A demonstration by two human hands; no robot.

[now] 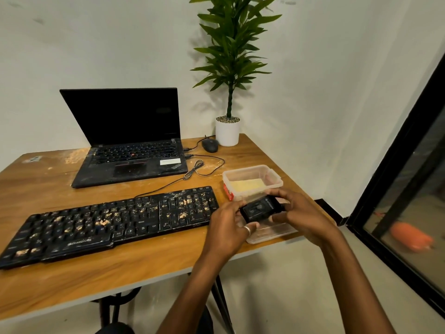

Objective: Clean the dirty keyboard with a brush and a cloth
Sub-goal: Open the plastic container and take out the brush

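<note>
Black keyboard [108, 222] lies across the front-left of the table [144, 273], keys speckled with pale crumbs [185, 201], thickest from the middle to the right end.

Head view, the only one I've got: both hands are up just right of the keyboard, near the table's front-right corner. Left hand [226, 227] and right hand [303, 213] each grip one end of a small black case [261, 209], fingers curled on it. Can't tell what's inside; my guess is the brush.

Clear tub [274, 174] just behind the hands holds a yellow pad, probably the cloth [245, 184]. Its lid [272, 233] lies under the hands, right at the table edge.

Cleaning not started, I'd judge.

Risks:
- Case is near the edge, so a slip while prying it open could drop it to the floor.
- A wrist could knock the lid off.
- Brushing toward the back would push crumbs into the open laptop [134, 150].
- Keyboard cable [168, 184] could snag a stroke.
</note>
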